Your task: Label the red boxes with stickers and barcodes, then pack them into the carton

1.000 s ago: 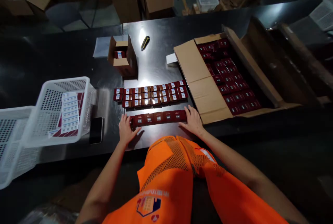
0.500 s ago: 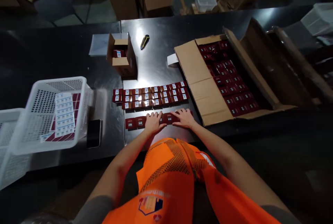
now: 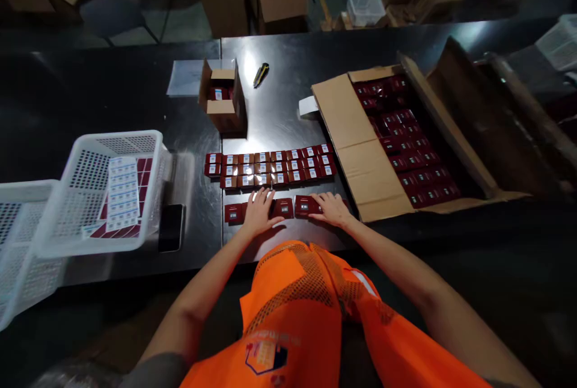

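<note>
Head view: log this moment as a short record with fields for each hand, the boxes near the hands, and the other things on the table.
left hand: left hand lies flat on the near row of dark red boxes, fingers spread
right hand: right hand lies flat on the right part of the same row
row gap: a small gap shows between the two hands
far block: three rows of labelled red boxes just beyond
right: open carton filled with red boxes
left: white basket holding labelled boxes; phone beside it
back: small open carton; utility knife
</note>
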Available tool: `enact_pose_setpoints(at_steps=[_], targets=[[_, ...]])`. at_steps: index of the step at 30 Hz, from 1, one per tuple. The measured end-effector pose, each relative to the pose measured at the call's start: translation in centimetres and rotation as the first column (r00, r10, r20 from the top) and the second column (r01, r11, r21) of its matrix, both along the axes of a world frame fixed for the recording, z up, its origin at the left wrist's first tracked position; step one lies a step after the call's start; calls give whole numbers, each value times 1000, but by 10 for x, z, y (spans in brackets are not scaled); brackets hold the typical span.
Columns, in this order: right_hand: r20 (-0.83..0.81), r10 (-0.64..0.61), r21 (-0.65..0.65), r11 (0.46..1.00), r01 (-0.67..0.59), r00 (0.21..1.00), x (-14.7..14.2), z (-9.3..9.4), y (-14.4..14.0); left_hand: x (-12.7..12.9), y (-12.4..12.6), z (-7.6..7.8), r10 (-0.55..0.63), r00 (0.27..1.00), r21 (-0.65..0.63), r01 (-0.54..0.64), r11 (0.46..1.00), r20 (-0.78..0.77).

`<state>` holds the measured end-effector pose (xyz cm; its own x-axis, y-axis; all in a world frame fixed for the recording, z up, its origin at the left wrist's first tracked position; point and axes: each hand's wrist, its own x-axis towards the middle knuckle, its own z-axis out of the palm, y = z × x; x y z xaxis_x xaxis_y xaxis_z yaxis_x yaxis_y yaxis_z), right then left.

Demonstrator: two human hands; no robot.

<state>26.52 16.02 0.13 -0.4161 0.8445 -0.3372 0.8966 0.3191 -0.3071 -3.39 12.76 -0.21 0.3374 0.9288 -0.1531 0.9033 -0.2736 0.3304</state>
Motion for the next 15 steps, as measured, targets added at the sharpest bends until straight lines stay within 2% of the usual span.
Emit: enact_pose_setpoints(at_steps=[3,6,12,15], targets=[[-72,-131,-6,991,131,989,7,14,-13,-39,-6,8,97,995,19,-97,995,-30],[-169,-267,-21,963,267,949,14,24,-30,-47,-9,9,82,995,-2,-83,997,-53],[-285,-463,-18,878,479,839,36,41,-73,13,-1,-3,-21,996,-55,17,998,-83],[-296,-580,-12,797,604,759,50,50,-100,30,4,-5,-35,993,-71,27,997,-116]])
